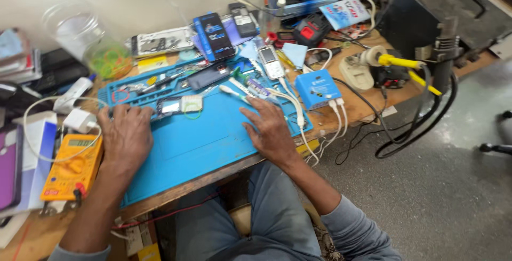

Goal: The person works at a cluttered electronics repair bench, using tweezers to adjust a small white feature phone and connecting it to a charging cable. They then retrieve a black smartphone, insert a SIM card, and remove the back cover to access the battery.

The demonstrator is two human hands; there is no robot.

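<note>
Resting flat on the blue work mat (202, 143), both hands are empty: the left hand (126, 135) lies palm down at about nine o'clock on the mat, fingers spread toward the tool tray along its far edge, and the right hand (269, 130) lies palm down at about three o'clock, fingers loosely apart, holding nothing.

The small opened device (169, 107) with a pale square part (192, 103) beside it sits just past the left fingertips, near twelve o'clock of that hand. To my eye that is the weak spot: a careless slide of the left hand could nudge those loose bits across the mat or under the tray's clutter.

White cables (298, 112) run from the blue charger box (318, 89) right alongside the right hand's fingers, at its one o'clock. A sleeve or wrist catching them could drag the box, or the small white phone (271, 61) farther back, off the crowded bench.

The yellow multimeter (72, 167) sits at the left wrist's eight o'clock, near the bench edge; an elbow bump could tip it off.
</note>
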